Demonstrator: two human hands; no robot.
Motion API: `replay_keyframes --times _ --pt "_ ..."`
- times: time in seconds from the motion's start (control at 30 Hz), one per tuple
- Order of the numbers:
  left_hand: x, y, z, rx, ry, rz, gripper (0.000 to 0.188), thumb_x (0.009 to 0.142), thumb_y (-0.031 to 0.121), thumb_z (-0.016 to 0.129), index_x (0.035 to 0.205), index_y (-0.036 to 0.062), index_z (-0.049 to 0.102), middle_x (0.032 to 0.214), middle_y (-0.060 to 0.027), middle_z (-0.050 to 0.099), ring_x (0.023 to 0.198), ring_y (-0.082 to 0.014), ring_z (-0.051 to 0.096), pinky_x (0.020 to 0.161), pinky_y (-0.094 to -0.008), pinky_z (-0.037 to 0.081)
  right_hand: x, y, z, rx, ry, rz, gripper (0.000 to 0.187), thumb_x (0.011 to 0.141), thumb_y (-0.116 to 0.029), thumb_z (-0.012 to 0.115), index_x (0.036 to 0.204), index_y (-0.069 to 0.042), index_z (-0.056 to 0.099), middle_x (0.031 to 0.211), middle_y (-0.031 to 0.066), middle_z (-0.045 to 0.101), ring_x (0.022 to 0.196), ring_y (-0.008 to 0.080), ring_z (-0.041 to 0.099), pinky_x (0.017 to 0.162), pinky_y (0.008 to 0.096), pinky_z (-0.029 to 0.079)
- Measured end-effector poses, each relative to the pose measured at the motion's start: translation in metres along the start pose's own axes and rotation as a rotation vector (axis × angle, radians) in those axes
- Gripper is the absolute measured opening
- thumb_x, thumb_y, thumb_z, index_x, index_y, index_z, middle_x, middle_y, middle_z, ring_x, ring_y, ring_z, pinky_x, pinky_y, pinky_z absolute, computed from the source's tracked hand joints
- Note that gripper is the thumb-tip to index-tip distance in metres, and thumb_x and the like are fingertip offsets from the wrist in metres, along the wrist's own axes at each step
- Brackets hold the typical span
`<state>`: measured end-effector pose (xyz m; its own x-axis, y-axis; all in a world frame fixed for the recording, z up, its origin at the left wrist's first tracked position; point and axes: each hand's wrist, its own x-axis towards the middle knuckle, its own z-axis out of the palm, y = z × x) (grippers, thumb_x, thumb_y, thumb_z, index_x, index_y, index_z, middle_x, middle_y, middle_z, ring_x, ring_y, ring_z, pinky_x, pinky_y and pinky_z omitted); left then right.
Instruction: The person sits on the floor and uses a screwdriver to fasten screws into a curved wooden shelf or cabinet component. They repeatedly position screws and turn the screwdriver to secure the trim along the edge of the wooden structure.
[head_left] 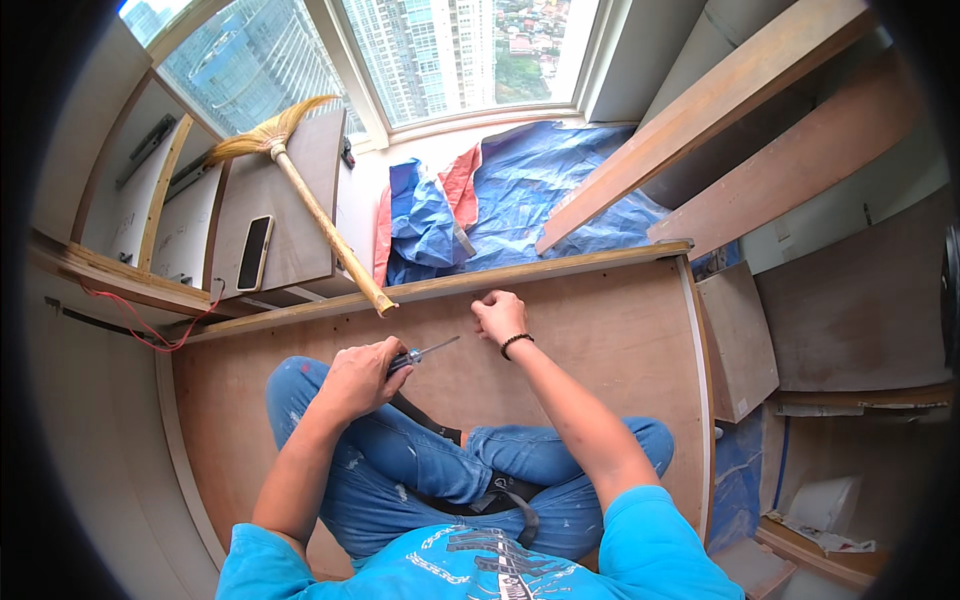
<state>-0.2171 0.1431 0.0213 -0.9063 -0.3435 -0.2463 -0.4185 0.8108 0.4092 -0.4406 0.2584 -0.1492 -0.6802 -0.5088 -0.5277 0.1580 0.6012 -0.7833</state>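
Observation:
My left hand is wrapped round the handle of a screwdriver above my bent knee. The handle looks blue and clear, and its thin metal shaft points right, toward my other hand. My right hand, with a dark bead bracelet on the wrist, is at the far edge of the brown wooden panel on which I sit cross-legged. Its fingers are curled together near the pale wooden edge strip. Whatever they may pinch is hidden or too small to name.
A broom lies across a cabinet box at left, its handle end reaching over the panel. Beside it lies a phone. Crumpled blue tarp covers the area below the window. Long boards lean at right. Red wires hang at left.

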Motion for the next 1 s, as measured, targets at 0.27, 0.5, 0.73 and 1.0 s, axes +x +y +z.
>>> replay_keyframes --times 0.27,0.5,0.73,1.0 --pt "-0.005 -0.003 -0.001 -0.17 0.016 0.067 0.028 0.096 0.031 0.07 0.107 0.0057 0.065 0.095 -0.0164 0.075 0.09 -0.0368 0.072 0.08 -0.0468 0.056 -0.086 0.051 -0.052 -0.725 0.041 -0.145 0.038 0.084 -0.041 0.083 0.103 -0.008 0.079 0.093 0.0136 0.079 0.093 0.0245 0.076 0.081 0.0397 0.059" --pt "-0.003 0.064 0.035 -0.601 0.299 0.174 0.042 0.103 0.021 0.06 0.142 0.0095 0.047 0.098 -0.0202 0.071 0.092 -0.0436 0.069 0.08 -0.0505 0.053 -0.171 0.024 -0.036 0.635 -0.244 -0.08 0.052 0.108 -0.049 0.053 0.127 -0.002 0.065 0.12 0.0109 0.072 0.112 0.0237 0.07 0.093 0.0389 0.056" --pt "0.01 0.135 0.093 -0.588 -0.17 0.469 0.067 0.101 0.032 0.064 0.156 0.0054 0.036 0.127 -0.0288 0.066 0.115 -0.0454 0.065 0.098 -0.0524 0.053 -0.19 0.051 -0.106 0.807 0.175 -0.157 0.042 0.111 -0.045 0.05 0.123 -0.005 0.06 0.115 0.0106 0.069 0.104 0.0229 0.071 0.087 0.0397 0.059" --pt "0.063 0.062 0.032 -0.047 -0.318 0.474 0.055 0.099 0.036 0.067 0.142 0.0037 0.057 0.12 -0.0216 0.071 0.114 -0.0385 0.067 0.097 -0.0468 0.053 -0.13 0.102 -0.248 -0.531 0.279 -0.04 0.038 0.101 -0.025 0.063 0.135 -0.009 0.058 0.096 0.0144 0.072 0.085 0.0265 0.073 0.077 0.0407 0.058"
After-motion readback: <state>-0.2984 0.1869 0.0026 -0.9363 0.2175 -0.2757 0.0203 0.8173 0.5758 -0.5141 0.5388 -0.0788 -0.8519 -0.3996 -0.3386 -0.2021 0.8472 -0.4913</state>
